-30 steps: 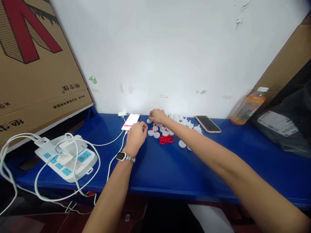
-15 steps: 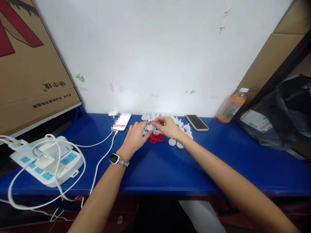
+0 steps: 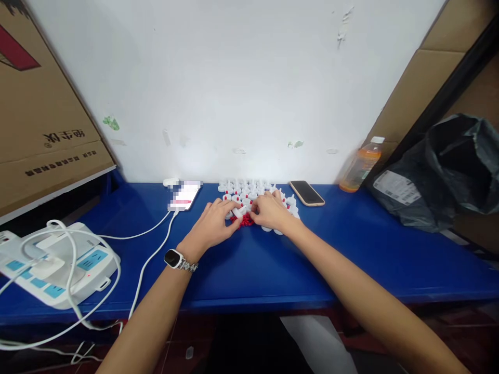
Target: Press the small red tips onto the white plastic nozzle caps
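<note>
White nozzle cap (image 3: 237, 212) gripped in the left hand (image 3: 212, 223) by small red tips (image 3: 246, 221)

The held cap is plain white plastic with a round base, tilted at the pile's back edge. Left thumb and fingers pinch its rim. The right hand (image 3: 272, 212) curls just beside it, fingertips drawn together; whether they hold a tip cannot be told. Behind, more white caps (image 3: 245, 188), some red-tipped, stand upright on the blue table (image 3: 257, 270)
</note>
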Demonstrator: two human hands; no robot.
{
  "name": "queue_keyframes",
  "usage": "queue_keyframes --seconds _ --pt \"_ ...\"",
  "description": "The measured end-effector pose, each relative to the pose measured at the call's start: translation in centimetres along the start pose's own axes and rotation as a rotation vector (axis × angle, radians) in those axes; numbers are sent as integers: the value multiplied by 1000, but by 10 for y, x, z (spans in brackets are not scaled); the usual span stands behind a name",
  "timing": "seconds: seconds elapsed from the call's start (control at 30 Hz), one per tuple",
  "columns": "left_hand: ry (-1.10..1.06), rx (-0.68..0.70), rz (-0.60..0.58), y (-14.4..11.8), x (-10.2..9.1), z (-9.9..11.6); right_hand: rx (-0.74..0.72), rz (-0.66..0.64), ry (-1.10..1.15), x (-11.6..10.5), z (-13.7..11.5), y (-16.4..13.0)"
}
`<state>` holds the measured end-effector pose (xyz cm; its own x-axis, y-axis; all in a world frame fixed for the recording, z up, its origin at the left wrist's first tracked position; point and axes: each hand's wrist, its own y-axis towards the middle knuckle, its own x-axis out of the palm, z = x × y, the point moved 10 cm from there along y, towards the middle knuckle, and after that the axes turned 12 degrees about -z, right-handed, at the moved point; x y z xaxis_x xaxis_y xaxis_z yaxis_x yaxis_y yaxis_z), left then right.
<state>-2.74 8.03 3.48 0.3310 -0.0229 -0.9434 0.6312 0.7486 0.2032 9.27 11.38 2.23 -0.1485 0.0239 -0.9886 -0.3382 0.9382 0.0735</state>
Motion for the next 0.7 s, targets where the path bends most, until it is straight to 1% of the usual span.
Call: queue_keyframes --seconds 0.2,0.23,0.3,0.4,0.47,0.6,0.7 --pt "-6 18 -11 0 3 1 19 -54 -33 5 1 4" --pt "-7 17 -10 0 3 0 17 -45 -25 3 2 3" --pt "-11 13 -9 0 3 0 11 21 41 -4 3 0" --pt "-37 13 -2 0 2 1 10 174 272 -23 9 -8" --pt "-61 27 5 1 1 4 -3 223 483 -28 13 -13" --pt "-97 88 29 0 -2 16 -87 185 867 -19 9 -14" --pt "-99 106 31 1 -3 20 -123 171 1006 -10 5 -12"
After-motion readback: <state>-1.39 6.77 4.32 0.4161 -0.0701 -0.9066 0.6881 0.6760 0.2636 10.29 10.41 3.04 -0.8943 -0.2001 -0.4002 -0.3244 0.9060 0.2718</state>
